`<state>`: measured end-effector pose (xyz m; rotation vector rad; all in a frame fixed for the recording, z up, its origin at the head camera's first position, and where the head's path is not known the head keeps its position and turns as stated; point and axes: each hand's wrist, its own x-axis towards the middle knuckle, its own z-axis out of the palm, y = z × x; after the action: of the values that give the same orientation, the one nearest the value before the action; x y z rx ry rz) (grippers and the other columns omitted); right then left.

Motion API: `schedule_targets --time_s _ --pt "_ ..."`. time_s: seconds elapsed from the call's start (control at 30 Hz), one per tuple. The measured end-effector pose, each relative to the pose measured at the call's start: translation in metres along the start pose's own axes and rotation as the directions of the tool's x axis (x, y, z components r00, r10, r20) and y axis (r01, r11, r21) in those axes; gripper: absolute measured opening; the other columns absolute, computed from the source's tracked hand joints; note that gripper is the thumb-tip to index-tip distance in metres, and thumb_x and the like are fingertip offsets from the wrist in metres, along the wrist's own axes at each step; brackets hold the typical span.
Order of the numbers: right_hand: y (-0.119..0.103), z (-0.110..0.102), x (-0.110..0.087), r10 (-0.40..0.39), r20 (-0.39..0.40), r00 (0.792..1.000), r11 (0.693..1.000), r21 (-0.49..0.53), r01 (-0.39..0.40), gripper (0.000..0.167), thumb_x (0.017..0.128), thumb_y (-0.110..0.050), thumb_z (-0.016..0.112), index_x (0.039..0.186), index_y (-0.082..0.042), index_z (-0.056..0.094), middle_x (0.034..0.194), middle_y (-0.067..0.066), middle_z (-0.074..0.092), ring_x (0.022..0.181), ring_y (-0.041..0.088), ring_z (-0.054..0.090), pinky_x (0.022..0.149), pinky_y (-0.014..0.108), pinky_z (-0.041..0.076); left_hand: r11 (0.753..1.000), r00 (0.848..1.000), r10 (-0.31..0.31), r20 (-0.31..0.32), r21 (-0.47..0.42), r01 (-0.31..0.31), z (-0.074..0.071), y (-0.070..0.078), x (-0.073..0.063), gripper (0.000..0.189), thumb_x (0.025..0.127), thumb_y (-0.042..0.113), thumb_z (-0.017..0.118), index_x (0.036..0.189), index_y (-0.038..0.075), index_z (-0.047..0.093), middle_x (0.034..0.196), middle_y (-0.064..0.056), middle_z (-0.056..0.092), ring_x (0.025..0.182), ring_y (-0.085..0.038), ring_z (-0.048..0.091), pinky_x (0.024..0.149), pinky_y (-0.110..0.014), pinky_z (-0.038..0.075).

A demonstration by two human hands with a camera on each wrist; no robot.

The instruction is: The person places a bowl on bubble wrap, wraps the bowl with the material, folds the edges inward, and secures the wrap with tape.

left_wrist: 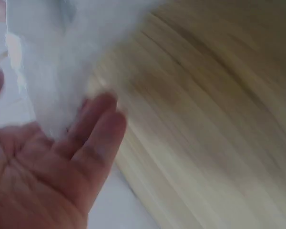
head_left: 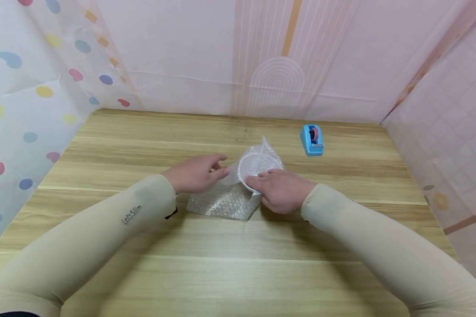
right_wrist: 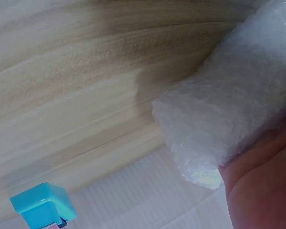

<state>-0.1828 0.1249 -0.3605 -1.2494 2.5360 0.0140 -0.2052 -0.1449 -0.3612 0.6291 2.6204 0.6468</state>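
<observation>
A round, white-rimmed thing like a bowl (head_left: 254, 162) lies partly wrapped in clear bubble wrap (head_left: 226, 202) at the middle of the table. Across its near right part rests my right hand (head_left: 281, 189), fingers laid over the top and pointing left. In the right wrist view the palm lies along the side of the bubble wrap (right_wrist: 219, 109). At the wrap's left edge is my left hand (head_left: 194, 174), fingers loosely bent and thumb apart. The left wrist view, blurred, shows a flap of wrap (left_wrist: 57, 71) right at those fingers.
A blue tape dispenser (head_left: 312, 143) with a pink roll stands behind and to the right of the wrapped thing. The wood-grain table (head_left: 222, 264) meets patterned wall sheets (head_left: 174, 53) at the back and both sides.
</observation>
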Motion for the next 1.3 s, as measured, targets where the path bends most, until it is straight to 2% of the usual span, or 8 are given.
schedule_targets --time_s 0.17,0.27,0.43,0.5,0.73,0.9,1.07,1.3 --pt "0.000 -0.003 0.001 0.018 0.019 1.000 1.000 0.008 -0.018 0.062 0.107 -0.020 0.043 0.166 -0.010 0.031 0.169 0.007 0.040 0.151 0.033 0.047 0.131 0.050 0.031 0.999 0.995 -0.009 0.102 0.047 0.004 -0.003 -0.013 -0.010 0.083 0.102 0.054 0.061 0.163 0.006 0.032 0.149 -0.019 0.060 0.136 -0.034 0.061 0.117 -0.056 0.048" --pt "0.000 -0.004 0.001 0.025 0.027 0.999 1.000 0.013 -0.026 0.061 0.107 -0.020 0.043 0.166 -0.011 0.030 0.169 0.007 0.039 0.152 0.033 0.046 0.131 0.050 0.030 0.998 0.993 -0.014 0.115 0.066 0.006 -0.003 -0.017 -0.015 0.085 0.098 0.043 0.071 0.163 0.006 0.031 0.143 -0.017 0.063 0.129 -0.031 0.064 0.115 -0.056 0.049" --pt "0.000 -0.005 0.002 0.025 0.033 0.999 1.000 0.007 -0.025 0.061 0.107 -0.019 0.041 0.166 -0.011 0.030 0.169 0.007 0.039 0.152 0.032 0.045 0.131 0.050 0.030 0.997 0.991 -0.041 0.124 0.072 0.033 -0.003 -0.020 -0.020 0.090 0.094 0.027 0.073 0.165 0.005 0.024 0.129 -0.014 0.066 0.109 -0.025 0.063 0.108 -0.051 0.052" --pt "0.000 -0.005 0.002 0.025 0.036 0.999 1.000 0.003 -0.025 0.061 0.107 -0.019 0.041 0.167 -0.011 0.030 0.169 0.006 0.038 0.152 0.032 0.045 0.131 0.050 0.030 0.997 0.991 -0.050 0.125 0.057 0.043 -0.004 -0.020 -0.021 0.090 0.094 0.026 0.073 0.166 0.006 0.022 0.127 -0.013 0.065 0.106 -0.024 0.060 0.105 -0.049 0.051" --pt "0.002 -0.004 0.003 0.003 0.020 1.000 1.000 -0.008 -0.003 0.061 0.106 -0.016 0.042 0.165 -0.008 0.032 0.168 0.009 0.042 0.150 0.033 0.048 0.130 0.051 0.033 0.992 0.984 -0.068 0.164 -0.089 0.084 -0.010 -0.015 -0.026 0.089 0.098 0.025 0.072 0.168 0.014 0.018 0.093 -0.007 0.070 0.076 -0.018 0.067 0.078 -0.035 0.057" --pt "0.002 -0.004 0.003 0.000 0.012 1.000 1.000 -0.005 0.000 0.060 0.106 -0.016 0.042 0.165 -0.008 0.034 0.168 0.008 0.042 0.150 0.031 0.048 0.130 0.050 0.033 0.984 0.990 -0.025 0.138 -0.169 0.049 -0.012 -0.007 -0.029 0.084 0.099 0.024 0.071 0.167 0.014 0.022 0.100 -0.007 0.071 0.078 -0.016 0.066 0.075 -0.033 0.058" --pt "0.001 -0.004 0.004 0.008 0.021 1.000 1.000 0.003 -0.008 0.060 0.106 -0.017 0.042 0.165 -0.008 0.034 0.168 0.007 0.041 0.151 0.030 0.047 0.131 0.049 0.032 0.973 0.996 0.025 0.090 -0.230 -0.004 -0.012 -0.002 -0.031 0.079 0.098 0.021 0.072 0.164 0.011 0.029 0.115 -0.011 0.072 0.094 -0.018 0.070 0.079 -0.032 0.060" --pt "0.000 -0.005 0.004 0.020 0.042 0.999 1.000 0.018 -0.021 0.060 0.107 -0.020 0.043 0.165 -0.010 0.033 0.169 0.007 0.040 0.152 0.029 0.046 0.131 0.049 0.031 0.946 0.996 0.085 0.009 -0.315 -0.078 -0.012 0.004 -0.032 0.064 0.101 0.017 0.068 0.157 0.013 0.037 0.117 -0.009 0.074 0.097 -0.019 0.073 0.083 -0.034 0.062"
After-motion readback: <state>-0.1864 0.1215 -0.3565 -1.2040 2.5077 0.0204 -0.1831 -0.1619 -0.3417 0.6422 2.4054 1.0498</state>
